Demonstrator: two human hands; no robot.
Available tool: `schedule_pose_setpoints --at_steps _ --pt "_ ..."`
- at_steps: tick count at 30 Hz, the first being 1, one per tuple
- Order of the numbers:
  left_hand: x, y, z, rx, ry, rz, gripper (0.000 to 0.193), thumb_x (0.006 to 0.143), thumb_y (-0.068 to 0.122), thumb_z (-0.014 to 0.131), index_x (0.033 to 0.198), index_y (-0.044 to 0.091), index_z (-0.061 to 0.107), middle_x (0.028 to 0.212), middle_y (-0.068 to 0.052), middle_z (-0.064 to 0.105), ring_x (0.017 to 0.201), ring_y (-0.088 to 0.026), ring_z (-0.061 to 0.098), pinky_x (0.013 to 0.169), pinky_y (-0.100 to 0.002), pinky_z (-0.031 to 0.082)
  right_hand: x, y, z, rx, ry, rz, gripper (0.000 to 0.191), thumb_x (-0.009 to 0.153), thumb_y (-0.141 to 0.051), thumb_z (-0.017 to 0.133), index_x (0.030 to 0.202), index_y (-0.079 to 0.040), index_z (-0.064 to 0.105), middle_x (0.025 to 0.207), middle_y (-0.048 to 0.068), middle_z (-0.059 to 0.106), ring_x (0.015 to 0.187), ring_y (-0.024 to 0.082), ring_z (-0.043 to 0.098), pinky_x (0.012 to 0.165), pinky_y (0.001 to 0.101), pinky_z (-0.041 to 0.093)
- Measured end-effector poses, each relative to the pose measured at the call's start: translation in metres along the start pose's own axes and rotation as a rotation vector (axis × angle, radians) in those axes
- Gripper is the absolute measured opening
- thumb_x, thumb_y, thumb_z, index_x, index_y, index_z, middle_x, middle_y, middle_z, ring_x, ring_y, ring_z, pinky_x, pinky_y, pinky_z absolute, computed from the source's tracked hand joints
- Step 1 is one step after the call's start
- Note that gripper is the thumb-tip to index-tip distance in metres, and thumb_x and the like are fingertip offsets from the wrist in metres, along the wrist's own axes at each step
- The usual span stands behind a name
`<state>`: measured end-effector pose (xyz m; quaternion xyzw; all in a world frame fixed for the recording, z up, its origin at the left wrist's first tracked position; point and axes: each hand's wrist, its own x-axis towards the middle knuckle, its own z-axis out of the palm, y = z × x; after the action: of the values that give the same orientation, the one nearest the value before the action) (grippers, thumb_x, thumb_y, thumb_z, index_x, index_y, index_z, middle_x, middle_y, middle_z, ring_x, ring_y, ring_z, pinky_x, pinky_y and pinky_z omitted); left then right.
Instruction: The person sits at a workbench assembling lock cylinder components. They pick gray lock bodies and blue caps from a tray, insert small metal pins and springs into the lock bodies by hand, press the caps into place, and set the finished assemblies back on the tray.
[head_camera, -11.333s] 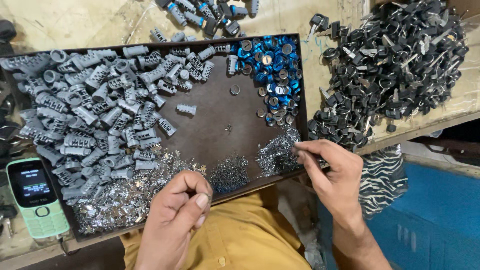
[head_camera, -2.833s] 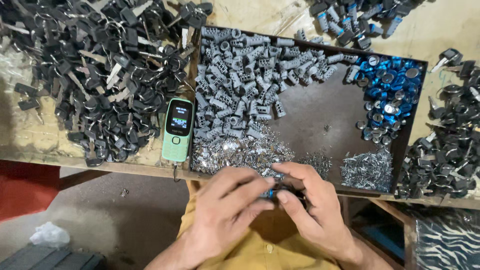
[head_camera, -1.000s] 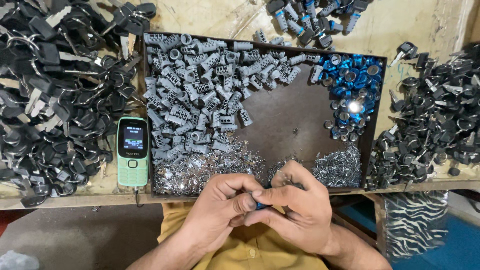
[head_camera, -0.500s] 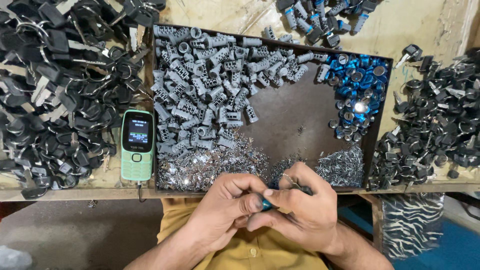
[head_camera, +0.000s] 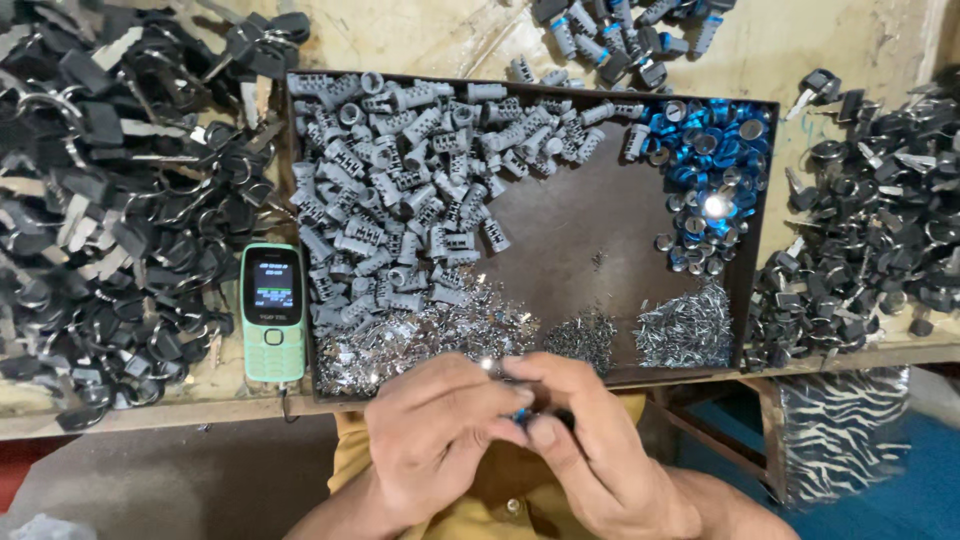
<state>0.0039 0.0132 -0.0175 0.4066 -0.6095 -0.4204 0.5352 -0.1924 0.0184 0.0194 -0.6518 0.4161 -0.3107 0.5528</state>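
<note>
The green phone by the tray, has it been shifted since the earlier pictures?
No. The green phone lies against the left rim of the dark tray as before; only the head camera has swung, so the whole bench slides across the picture.

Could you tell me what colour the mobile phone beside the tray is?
The mobile phone is pale green; head view.

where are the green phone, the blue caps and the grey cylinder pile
green phone (head_camera: 273, 312), head view, on its keypad below the lit screen
blue caps (head_camera: 712, 165), head view, middle of the heap in the tray's corner
grey cylinder pile (head_camera: 400, 200), head view, centre of the heap
</note>
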Motion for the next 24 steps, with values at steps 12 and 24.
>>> schedule_pose_setpoints --at_steps 12,24 --pt "0.004 0.017 -0.038 0.607 0.329 -0.155 0.045 0.076 0.021 0.085 0.115 0.003 0.071 0.103 -0.012 0.065 0.086 -0.023 0.065 0.07 -0.028 0.056 0.093 0.001 -0.063 -0.888 0.012 0.015 0.032 0.093 -0.013 0.071 0.124 -0.011 0.069 0.1 0.01 0.064 0.089 0.031 0.063 0.076 0.0405 0.05" --pt "-0.036 0.015 -0.096 1.021 0.254 -0.3 0.031 0.087 0.001 0.077 0.117 0.01 0.073 0.1 -0.009 0.059 0.089 -0.026 0.061 0.076 -0.037 0.051 0.086 -0.001 -0.005 -0.833 0.116 -0.214 0.029 0.081 -0.009 0.08 0.108 -0.01 0.072 0.113 0.008 0.066 0.108 0.032 0.06 0.091 0.0427 0.049"
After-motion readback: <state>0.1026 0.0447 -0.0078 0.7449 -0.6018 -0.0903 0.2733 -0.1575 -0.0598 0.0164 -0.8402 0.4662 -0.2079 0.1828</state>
